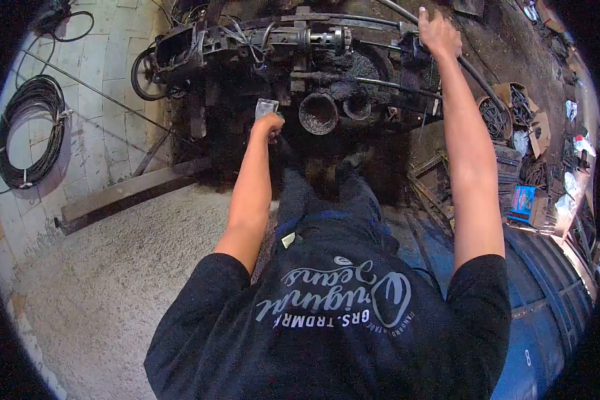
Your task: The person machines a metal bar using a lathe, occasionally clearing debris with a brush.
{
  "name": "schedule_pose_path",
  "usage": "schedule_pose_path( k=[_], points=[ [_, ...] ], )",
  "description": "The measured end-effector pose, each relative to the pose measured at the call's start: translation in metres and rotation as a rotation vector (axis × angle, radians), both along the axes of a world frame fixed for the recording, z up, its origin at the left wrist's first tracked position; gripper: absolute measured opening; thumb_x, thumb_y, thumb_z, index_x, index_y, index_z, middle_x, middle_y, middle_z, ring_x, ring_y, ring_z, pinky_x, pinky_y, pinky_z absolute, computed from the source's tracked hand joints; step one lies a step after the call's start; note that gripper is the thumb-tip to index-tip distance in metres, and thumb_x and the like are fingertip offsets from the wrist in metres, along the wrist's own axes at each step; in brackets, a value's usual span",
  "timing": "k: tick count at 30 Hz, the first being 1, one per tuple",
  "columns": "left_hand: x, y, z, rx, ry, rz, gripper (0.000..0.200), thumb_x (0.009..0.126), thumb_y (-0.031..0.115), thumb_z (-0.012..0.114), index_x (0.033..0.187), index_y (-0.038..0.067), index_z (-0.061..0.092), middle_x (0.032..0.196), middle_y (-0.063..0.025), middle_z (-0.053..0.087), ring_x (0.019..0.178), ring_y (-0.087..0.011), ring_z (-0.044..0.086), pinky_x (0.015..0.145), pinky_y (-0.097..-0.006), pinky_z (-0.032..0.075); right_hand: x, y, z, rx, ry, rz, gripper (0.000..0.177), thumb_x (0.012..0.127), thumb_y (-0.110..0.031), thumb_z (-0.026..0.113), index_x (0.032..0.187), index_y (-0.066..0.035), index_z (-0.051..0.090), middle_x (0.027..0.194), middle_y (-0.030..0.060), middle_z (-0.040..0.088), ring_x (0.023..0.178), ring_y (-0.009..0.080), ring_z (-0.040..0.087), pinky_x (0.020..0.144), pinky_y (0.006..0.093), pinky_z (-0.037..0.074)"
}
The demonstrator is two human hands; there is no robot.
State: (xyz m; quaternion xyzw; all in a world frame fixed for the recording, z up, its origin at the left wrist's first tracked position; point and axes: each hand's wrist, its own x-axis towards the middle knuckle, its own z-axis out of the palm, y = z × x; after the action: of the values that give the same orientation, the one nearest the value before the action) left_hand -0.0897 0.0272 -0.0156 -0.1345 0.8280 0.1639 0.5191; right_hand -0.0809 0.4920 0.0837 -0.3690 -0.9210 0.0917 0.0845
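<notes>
My left hand (269, 125) is closed around a small clear, greyish item (267, 109) that looks like a plastic bag or cup, just in front of the machine. Raised at the upper right, my right hand (440, 33) rests by the machine's right end, its fingers bent at a dark bar (401, 10); whether it grips the bar is unclear. The long, greasy lathe-like machine (287, 41) runs across the top, with a metal chuck-like part (340, 41) at its middle. Below it sits a round container (318, 114) with metal bits inside.
A coiled black cable (30, 131) hangs on the tiled wall at the left. Cardboard boxes (540, 130) with wires stand at the right, near a blue box (522, 202). A large blue surface (533, 320) lies at the lower right. A beam (133, 193) runs along the wall.
</notes>
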Motion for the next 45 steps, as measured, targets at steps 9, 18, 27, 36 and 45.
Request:
schedule_pose_path(
  k=[9,18,27,36,45],
  points=[
    [0.004,0.008,0.025,-0.401,0.283,-0.444,0.048,0.087,0.05,0.058,0.1,0.005,0.067,0.09,-0.02,0.068,0.083,-0.0331,0.068,0.077,-0.0454,0.053,0.036,-0.03,0.013,0.187,0.884,0.277,0.025,0.084,-0.02,0.063,0.103,-0.004,0.059,0.099,0.0147,0.062,0.099,0.0343,0.058,0.091,0.0454,0.042],
    [-0.085,0.103,0.078,0.523,1.445,-0.495,0.031,0.096,0.024,0.051,0.111,-0.001,0.061,0.108,-0.0215,0.062,0.102,-0.0419,0.057,0.09,-0.0448,0.046,0.078,-0.033,-0.084,-0.323,0.929,-0.261,0.02,0.086,-0.01,0.056,0.099,-0.002,0.069,0.094,0.0126,0.067,0.092,0.0272,0.063,0.084,0.0363,0.047],
    [-0.156,0.16,0.025,0.741,1.44,-0.574,0.038,0.097,0.024,0.047,0.125,-0.001,0.052,0.117,-0.0228,0.056,0.111,-0.0408,0.052,0.097,-0.044,0.042,0.017,0.018,-0.109,-1.028,0.996,-0.027,0.032,0.097,-0.029,0.053,0.112,-0.006,0.069,0.113,0.0039,0.067,0.104,0.0156,0.058,0.096,0.0296,0.042],
    [-0.144,0.171,0.013,0.547,1.323,-0.522,0.044,0.101,0.037,0.036,0.134,0.011,0.05,0.128,-0.0143,0.056,0.116,-0.0366,0.054,0.095,-0.0419,0.044,0.023,0.057,-0.166,-1.256,0.819,0.117,0.043,0.096,-0.037,0.052,0.122,-0.004,0.062,0.12,0.0079,0.063,0.114,0.0213,0.055,0.101,0.0356,0.04],
    [-0.148,0.171,0.006,0.538,1.387,-0.471,0.047,0.099,0.037,0.039,0.138,0.012,0.047,0.132,-0.0162,0.055,0.117,-0.0372,0.055,0.095,-0.0416,0.045,0.021,0.05,-0.173,-1.085,0.912,0.449,0.044,0.091,-0.037,0.06,0.12,-0.005,0.063,0.118,0.0076,0.064,0.115,0.0205,0.055,0.102,0.0358,0.039]
  ],
)
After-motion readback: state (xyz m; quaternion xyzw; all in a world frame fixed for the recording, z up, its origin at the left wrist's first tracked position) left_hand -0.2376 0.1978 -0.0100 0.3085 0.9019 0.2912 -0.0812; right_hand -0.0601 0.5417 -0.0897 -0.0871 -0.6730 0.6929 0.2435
